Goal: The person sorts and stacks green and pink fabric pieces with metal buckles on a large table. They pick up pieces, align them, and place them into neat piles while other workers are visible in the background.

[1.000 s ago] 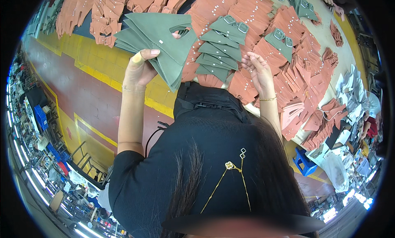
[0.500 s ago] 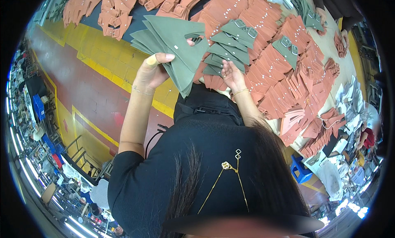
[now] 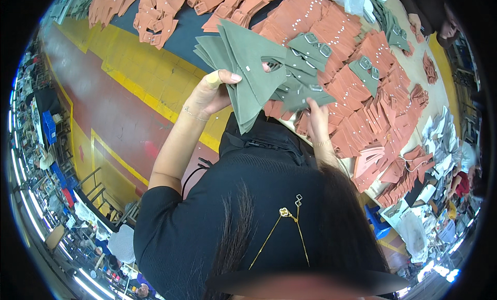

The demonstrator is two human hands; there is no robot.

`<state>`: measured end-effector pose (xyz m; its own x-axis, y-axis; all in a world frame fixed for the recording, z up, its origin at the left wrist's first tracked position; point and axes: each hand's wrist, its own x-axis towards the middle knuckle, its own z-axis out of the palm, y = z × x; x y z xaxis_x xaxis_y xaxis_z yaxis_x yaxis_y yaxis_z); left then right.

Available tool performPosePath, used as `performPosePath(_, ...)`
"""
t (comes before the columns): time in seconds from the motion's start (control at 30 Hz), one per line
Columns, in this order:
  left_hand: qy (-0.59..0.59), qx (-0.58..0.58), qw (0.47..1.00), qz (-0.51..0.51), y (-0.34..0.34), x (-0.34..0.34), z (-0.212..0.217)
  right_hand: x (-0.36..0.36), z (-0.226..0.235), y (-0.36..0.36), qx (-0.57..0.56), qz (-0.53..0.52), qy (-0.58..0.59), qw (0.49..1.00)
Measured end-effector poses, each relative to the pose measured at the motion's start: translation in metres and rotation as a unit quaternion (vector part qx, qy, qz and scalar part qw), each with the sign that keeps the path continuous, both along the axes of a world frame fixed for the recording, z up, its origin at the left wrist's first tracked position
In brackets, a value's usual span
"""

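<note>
My left hand [image 3: 209, 95] is closed on a fanned stack of green cut pieces [image 3: 248, 85], thumb on top. These pieces have pointed corners and a curved cutout, with a small pale mark on the top one. In my right hand [image 3: 317, 118], thumb and fingers pinch a smaller green strap piece [image 3: 300, 100], blurred by motion. It lies close to the right edge of the stack. Just beyond are more green strap pieces [image 3: 309, 50] with metal buckles, overlapping on the table. A fingertip shows through the stack's cutout; the rest of those fingers is hidden.
Rows of orange cut pieces [image 3: 344, 93] with small pale marks cover the table. Another green buckled piece [image 3: 364, 74] lies on them. Across the table a person's hand [image 3: 415, 26] rests near more green pieces [image 3: 391, 30]. A blue stool [image 3: 377, 222] stands at lower right.
My left hand has moved right with the green stack. My right hand, open and holding nothing before, has moved right and down and now holds a green strap piece.
</note>
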<state>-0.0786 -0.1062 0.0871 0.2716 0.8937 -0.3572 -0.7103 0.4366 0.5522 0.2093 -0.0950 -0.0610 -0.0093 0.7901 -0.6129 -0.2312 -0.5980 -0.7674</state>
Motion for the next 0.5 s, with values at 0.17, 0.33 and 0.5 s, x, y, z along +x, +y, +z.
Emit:
performPosePath(0.17, -0.035, 0.013, 0.998, -0.059, 0.014, 0.008, 0.001, 0.045, 0.120, 0.007, 0.187, 0.379, -0.432, 0.797)
performPosePath(0.33, 0.035, -0.007, 0.988, -0.152, 0.030, 0.027, 0.008, 0.039, 0.239, 0.040, 0.473, 0.572, -0.460, 0.487)
performPosePath(0.5, 0.114, -0.069, 0.959, -0.250, 0.030, 0.052, 0.012, -0.002, 0.248, 0.049, 0.654, 0.511, -0.408, 0.380)
